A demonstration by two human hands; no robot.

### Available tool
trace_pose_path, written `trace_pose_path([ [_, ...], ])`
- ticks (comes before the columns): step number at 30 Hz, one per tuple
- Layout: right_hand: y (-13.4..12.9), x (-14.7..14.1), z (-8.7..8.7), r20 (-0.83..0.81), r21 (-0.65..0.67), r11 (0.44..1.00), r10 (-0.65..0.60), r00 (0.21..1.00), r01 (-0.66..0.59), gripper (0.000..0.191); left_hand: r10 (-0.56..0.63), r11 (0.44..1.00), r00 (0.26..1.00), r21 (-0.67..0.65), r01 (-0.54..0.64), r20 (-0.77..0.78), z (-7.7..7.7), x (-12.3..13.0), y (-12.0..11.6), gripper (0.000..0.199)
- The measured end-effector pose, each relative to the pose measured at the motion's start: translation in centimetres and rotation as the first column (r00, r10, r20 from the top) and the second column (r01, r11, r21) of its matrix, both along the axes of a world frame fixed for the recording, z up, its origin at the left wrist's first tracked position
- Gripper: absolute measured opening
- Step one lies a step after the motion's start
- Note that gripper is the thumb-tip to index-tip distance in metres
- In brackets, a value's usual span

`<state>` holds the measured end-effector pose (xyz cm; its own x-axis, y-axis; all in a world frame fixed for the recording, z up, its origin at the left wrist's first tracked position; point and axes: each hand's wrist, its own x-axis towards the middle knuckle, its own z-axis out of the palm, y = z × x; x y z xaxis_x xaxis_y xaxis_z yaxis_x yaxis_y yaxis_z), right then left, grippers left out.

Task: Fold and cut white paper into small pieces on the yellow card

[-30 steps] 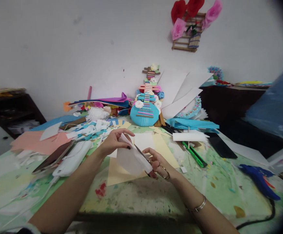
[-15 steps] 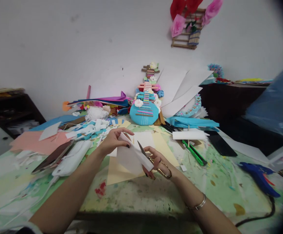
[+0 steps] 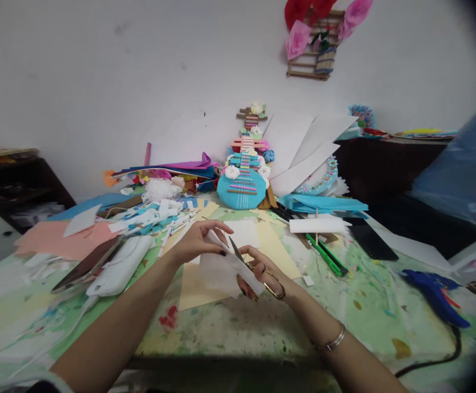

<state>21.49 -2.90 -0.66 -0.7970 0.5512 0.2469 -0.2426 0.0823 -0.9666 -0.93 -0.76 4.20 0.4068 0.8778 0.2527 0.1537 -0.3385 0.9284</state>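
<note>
My left hand [image 3: 199, 240] pinches the upper left edge of a sheet of white paper [image 3: 221, 271] between thumb and fingers. The paper is held up, tilted, above the table. In my right hand [image 3: 265, 267] are scissors with gold handles [image 3: 277, 288], my fingers through the loops. Their dark blades point up and left along the right edge of the white paper. Beneath lies a cream sheet [image 3: 192, 292], with another white sheet [image 3: 246, 233] on it behind my hands.
A blue paper instrument [image 3: 242, 191] stands at the back. To the right are green cutters [image 3: 328, 259], a black phone [image 3: 373, 240] and a blue glue gun [image 3: 436, 295]. On the left lie a white power bank [image 3: 119, 267], pink paper [image 3: 61, 240] and paper scraps [image 3: 152, 218].
My left thumb and fingers have shifted slightly along the paper to the right. The paper's lower right corner has turned a little, and the scissors have moved slightly left.
</note>
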Motion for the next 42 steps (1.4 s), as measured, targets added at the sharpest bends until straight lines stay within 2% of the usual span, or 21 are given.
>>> trace_pose_path([
  [7, -0.1, 0.2, 0.2, -0.008, -0.015, 0.999, -0.046, 0.999, 0.046, 0.067, -0.019, 0.999, 1.000, -0.030, 0.019, 0.003, -0.2, -0.3, 0.1, 0.043],
  [12, 0.0, 0.1, 0.5, -0.026, -0.121, 0.990, -0.076, 0.997, 0.073, 0.073, 0.018, 1.000, 1.000, -0.015, -0.018, -0.002, -0.2, -0.7, 0.3, 0.043],
  [15, -0.1, 0.1, 0.6, 0.028, -0.168, 0.982, -0.079, 0.997, 0.082, 0.071, 0.029, 1.000, 0.999, -0.003, -0.029, 0.017, -0.3, -1.0, 0.5, 0.042],
  [22, -0.1, 0.1, 0.4, 0.055, -0.083, 0.991, -0.101, 0.993, 0.105, 0.071, 0.066, 0.998, 0.996, -0.024, -0.064, 0.063, -0.3, -1.0, 0.4, 0.040],
  [27, 0.1, -0.1, 0.0, 0.111, -0.016, 0.989, -0.143, 0.983, 0.146, 0.053, 0.045, 0.999, 0.998, -0.032, -0.043, 0.049, -0.3, -0.4, 0.2, 0.042],
  [30, 0.1, -0.2, 0.0, 0.095, 0.007, 0.990, -0.143, 0.985, 0.143, 0.051, 0.019, 0.998, 0.999, -0.054, -0.017, 0.033, -0.2, 0.2, -0.1, 0.043],
  [36, -0.1, -0.2, 0.0, 0.032, -0.010, 0.989, -0.146, 0.989, 0.146, 0.063, 0.028, 0.999, 0.999, -0.033, -0.028, 0.018, -0.3, 1.0, -0.4, 0.040],
  [42, 0.0, -0.1, -0.1, -0.014, -0.115, 0.984, -0.137, 0.991, 0.134, 0.069, 0.020, 0.994, 0.997, -0.110, -0.012, 0.076, -0.2, 1.1, -0.5, 0.045],
])
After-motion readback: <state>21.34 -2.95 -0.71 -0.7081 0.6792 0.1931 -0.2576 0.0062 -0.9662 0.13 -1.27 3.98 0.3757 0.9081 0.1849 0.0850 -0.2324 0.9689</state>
